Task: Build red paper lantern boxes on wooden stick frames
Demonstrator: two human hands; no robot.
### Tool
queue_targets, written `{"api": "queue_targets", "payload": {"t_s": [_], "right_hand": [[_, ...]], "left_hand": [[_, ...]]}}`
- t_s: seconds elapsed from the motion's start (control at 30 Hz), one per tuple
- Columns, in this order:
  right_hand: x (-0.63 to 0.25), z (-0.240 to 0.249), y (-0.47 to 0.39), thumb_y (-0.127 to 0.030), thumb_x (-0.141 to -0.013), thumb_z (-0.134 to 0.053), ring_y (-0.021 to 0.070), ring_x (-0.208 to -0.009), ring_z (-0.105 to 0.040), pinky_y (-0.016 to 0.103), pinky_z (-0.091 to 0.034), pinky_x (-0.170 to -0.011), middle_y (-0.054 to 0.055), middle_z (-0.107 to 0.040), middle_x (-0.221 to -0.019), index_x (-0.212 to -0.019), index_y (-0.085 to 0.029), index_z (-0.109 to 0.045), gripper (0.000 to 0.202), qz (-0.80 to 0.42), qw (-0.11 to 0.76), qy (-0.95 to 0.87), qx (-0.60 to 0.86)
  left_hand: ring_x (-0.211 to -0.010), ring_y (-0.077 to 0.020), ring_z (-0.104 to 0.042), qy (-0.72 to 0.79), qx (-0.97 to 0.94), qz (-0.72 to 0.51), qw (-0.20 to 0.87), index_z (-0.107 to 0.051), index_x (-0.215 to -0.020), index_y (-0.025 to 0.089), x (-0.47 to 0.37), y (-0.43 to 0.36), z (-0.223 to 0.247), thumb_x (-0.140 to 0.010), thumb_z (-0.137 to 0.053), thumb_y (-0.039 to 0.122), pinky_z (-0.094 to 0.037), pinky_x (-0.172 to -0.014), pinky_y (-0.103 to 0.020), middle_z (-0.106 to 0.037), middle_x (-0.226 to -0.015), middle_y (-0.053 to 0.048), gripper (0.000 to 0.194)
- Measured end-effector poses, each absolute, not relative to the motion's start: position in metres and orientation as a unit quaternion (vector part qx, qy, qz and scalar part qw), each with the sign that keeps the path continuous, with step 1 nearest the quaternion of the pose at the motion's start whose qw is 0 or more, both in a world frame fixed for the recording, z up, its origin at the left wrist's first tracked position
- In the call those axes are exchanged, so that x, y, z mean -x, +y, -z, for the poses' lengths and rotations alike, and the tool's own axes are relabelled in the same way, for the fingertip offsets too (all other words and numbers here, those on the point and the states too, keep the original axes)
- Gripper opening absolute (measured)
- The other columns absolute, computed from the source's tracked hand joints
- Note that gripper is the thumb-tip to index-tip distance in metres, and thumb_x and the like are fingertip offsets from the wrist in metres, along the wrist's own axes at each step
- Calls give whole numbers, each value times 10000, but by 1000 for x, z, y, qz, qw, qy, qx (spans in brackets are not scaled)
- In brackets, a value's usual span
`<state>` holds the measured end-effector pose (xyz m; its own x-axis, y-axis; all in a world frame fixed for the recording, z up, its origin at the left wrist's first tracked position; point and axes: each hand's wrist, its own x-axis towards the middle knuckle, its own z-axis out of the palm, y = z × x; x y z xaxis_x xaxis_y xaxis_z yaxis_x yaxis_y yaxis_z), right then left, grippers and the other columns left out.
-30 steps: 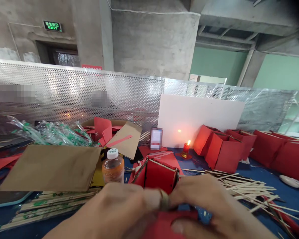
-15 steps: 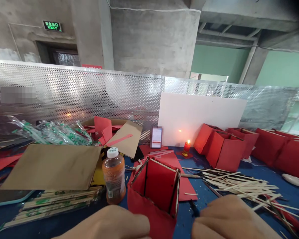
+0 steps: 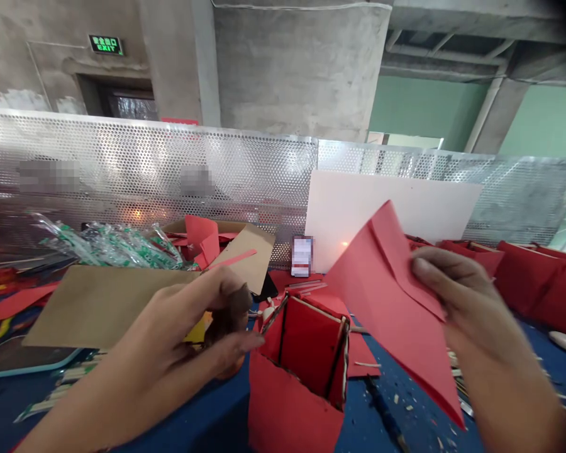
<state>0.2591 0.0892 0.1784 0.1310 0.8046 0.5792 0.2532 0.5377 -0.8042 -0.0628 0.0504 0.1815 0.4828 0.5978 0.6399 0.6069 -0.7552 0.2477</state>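
Observation:
My right hand (image 3: 457,283) pinches a sheet of red paper (image 3: 396,321), creased along one edge and held tilted above the table. My left hand (image 3: 202,333) is open, thumb and fingers apart, with nothing visible between them. Its thumb tip is close to the left rim of a red paper box (image 3: 292,402). That box stands upright, its top uncovered, with thin sticks along its inner edges. Behind my left hand a bottle is mostly hidden. A dark pen-like tool (image 3: 385,412) lies on the blue table, right of the box.
Cardboard flaps (image 3: 99,308) and plastic-wrapped sticks (image 3: 122,248) are on the left. A phone (image 3: 302,258) stands at the back before a white board (image 3: 353,207). More red boxes (image 3: 531,277) line the right side. A perforated metal screen (image 3: 245,182) runs behind everything.
My right hand has come up with the red sheet, which now covers the candle and most of the loose sticks. My left hand has risen in front of the bottle, its fingers now spread.

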Motion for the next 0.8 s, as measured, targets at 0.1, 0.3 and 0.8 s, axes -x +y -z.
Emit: {"api": "queue_targets", "payload": {"t_s": [0.1, 0.3, 0.8], "right_hand": [[-234, -159, 110, -558, -597, -868, 55, -382, -336, 192, -254, -327, -45, -507, -528, -716, -196, -709, 413, -406, 573, -586, 405], [-218, -137, 121, -484, -812, -731, 49, -385, -308, 197, -212, -382, -67, -470, -481, -862, -157, -741, 332, -425, 418, -678, 431], [-228, -155, 101, -294, -832, -724, 95, -540, -398, 222, -289, -468, -40, -525, -596, -967, -178, -792, 191, -271, 340, -788, 437]], "left_hand": [[-617, -89, -518, -362, 857, 367, -13, -454, -914, 258, 61, 57, -184, -962, -560, 263, -441, -547, -167, -558, -747, 79, 117], [-652, -118, -554, -380, 871, 308, -47, -532, -986, 255, 67, 67, -173, -969, -555, 276, -448, -588, -214, -609, -811, 51, 35], [-1047, -189, -637, -215, 954, 173, -112, -720, -1040, 302, 58, 87, -173, -978, -619, 187, -480, -960, -293, -747, -1065, 11, 166]]}}
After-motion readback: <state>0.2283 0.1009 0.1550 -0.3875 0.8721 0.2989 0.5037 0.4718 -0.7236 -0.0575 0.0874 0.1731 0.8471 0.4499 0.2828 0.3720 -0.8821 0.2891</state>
